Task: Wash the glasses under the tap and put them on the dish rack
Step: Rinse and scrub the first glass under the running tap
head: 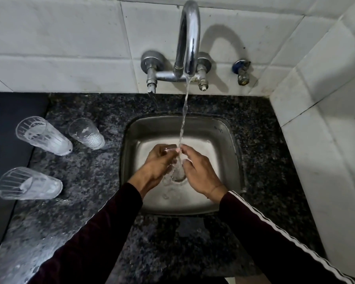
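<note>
Glass [175, 167] between both hands, under tap [190, 37] stream.

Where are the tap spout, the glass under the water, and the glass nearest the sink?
tap spout [190, 37], head view, on the curved chrome neck
held glass [177, 171], head view, on its wall between the hands
countertop glass [86, 133], head view, on its side wall

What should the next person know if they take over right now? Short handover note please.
Left hand and right hand: both around a clear glass held over the sink, under the running tap.
Three more glasses sit on the counter left of the sink: far left, far right, near.
Whether those three are washed already cannot be told. No dish rack is clearly visible.
Left: finish rinsing, rack this glass, handle the rest.
</note>
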